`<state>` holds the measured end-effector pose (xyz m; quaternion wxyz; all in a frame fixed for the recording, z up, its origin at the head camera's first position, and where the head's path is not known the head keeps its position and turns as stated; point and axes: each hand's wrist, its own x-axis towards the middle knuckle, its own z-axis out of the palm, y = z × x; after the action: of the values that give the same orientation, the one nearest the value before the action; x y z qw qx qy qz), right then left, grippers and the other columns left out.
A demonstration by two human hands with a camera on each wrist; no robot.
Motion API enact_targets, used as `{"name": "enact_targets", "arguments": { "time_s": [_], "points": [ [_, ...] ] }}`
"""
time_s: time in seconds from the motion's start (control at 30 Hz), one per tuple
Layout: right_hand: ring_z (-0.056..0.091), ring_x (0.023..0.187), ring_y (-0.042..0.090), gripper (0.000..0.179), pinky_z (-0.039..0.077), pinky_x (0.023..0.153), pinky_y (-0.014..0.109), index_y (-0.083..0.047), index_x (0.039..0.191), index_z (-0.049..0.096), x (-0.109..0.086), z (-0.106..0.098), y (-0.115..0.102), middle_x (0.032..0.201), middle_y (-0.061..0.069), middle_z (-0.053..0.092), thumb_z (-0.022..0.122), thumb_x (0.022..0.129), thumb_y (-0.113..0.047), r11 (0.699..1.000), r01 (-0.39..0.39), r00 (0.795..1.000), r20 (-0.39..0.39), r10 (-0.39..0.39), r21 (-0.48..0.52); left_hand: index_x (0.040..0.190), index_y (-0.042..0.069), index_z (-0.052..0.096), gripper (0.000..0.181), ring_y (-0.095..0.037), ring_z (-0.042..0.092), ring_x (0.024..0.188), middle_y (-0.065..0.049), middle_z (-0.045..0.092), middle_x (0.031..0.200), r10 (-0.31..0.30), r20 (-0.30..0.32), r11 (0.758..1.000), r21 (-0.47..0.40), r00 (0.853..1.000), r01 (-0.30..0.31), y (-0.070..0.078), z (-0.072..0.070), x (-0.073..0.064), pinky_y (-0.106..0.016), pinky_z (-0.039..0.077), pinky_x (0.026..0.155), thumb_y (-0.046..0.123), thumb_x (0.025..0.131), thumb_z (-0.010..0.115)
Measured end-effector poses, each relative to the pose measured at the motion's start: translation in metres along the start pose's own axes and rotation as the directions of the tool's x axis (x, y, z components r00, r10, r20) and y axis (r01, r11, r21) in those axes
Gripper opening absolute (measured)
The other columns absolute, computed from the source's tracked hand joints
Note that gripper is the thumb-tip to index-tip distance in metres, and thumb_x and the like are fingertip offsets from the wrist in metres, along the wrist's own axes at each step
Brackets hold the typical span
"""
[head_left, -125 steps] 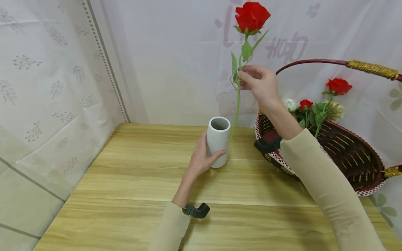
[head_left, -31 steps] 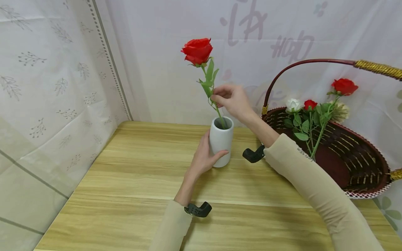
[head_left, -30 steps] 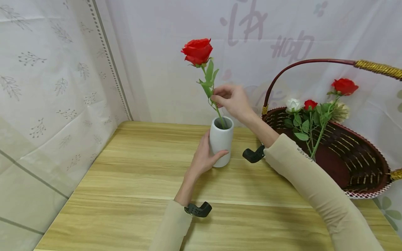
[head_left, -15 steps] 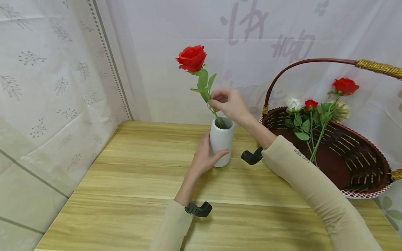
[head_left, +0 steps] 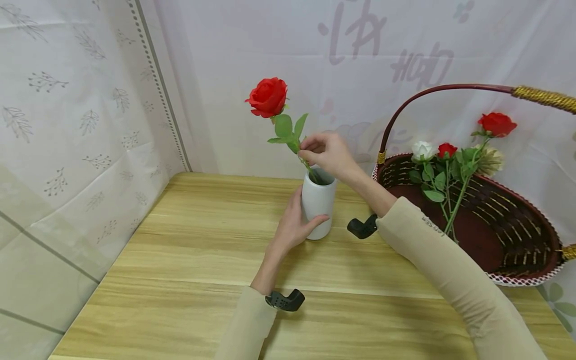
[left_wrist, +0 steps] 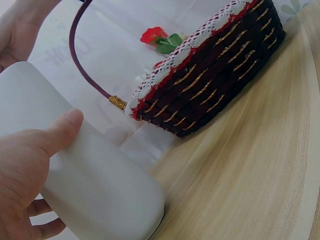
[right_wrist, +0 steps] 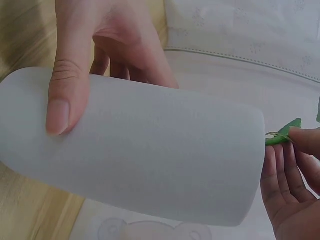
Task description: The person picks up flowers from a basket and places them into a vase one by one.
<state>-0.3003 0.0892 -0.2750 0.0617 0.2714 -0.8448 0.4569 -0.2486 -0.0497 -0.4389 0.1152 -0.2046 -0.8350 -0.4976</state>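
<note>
A white cylindrical vase (head_left: 318, 202) stands upright on the wooden table, and my left hand (head_left: 291, 222) grips it from the left side, thumb across its front. In the left wrist view that thumb lies along the vase wall (left_wrist: 100, 165). Above the rim, my right hand (head_left: 326, 154) pinches the green stem of a red rose (head_left: 268, 98) between thumb and fingers. The rose leans to the left, its leaves (head_left: 284, 126) just above the pinch. Its lower stem goes into the vase mouth, and the stem's end is hidden inside. The right wrist view shows the fingers (right_wrist: 287, 175) close to the rim.
A dark woven basket (head_left: 517, 240) with an arched handle (head_left: 443, 87) stands at the right, beside my right forearm. In it lie a white rose (head_left: 423, 150), red roses (head_left: 497, 124) and a pale flower (head_left: 489, 161). Patterned cloth (head_left: 234, 100) hangs behind the wooden table (head_left: 193, 260).
The right hand has brought the rose from beside the vase over to its mouth and lowered the stem into it. Over the last second the bloom sinks and tilts further left. The left hand stays put.
</note>
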Motion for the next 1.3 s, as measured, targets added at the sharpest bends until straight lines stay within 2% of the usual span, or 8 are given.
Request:
{"name": "enact_targets", "arguments": {
  "time_s": [0.4, 0.8, 1.3],
  "points": [
    [0.069, 0.082, 0.031, 0.016, 0.057, 0.08, 0.048, 0.003, 0.107, 0.07, -0.006, -0.006, 0.005, 0.099, 0.016, 0.07, 0.069, 0.096, -0.009, 1.0, 0.001, 0.999, 0.035, -0.002, 0.03, 0.159, 0.014, 0.018, 0.097, -0.027, 0.049, 0.126, -0.012, 0.04, 0.149, -0.023, 0.016, 1.0, 0.003, 1.0, 0.023, 0.001, 0.0, -0.002, -0.048, 0.045, 0.103, 0.042, 0.088, 0.079],
    [0.07, 0.081, 0.027, 0.017, 0.058, 0.078, 0.043, 0.002, 0.107, 0.07, -0.01, -0.007, 0.007, 0.097, 0.014, 0.071, 0.072, 0.094, -0.009, 1.0, -0.008, 0.998, 0.055, 0.007, 0.026, 0.159, 0.014, 0.019, 0.097, -0.026, 0.049, 0.126, -0.012, 0.039, 0.15, -0.021, 0.016, 1.0, -0.017, 1.0, 0.021, 0.002, -0.001, -0.002, -0.048, 0.044, 0.104, 0.041, 0.088, 0.079],
    [0.07, 0.08, 0.027, 0.016, 0.057, 0.08, 0.041, 0.001, 0.105, 0.071, -0.013, -0.007, 0.009, 0.096, 0.013, 0.071, 0.073, 0.094, -0.011, 0.999, -0.028, 0.996, 0.087, 0.025, 0.041, 0.159, 0.015, 0.019, 0.097, -0.026, 0.047, 0.128, -0.012, 0.039, 0.15, -0.03, 0.006, 1.0, 0.0, 1.0, 0.03, 0.001, 0.001, 0.0, -0.048, 0.043, 0.105, 0.042, 0.088, 0.079]
  ]
}}
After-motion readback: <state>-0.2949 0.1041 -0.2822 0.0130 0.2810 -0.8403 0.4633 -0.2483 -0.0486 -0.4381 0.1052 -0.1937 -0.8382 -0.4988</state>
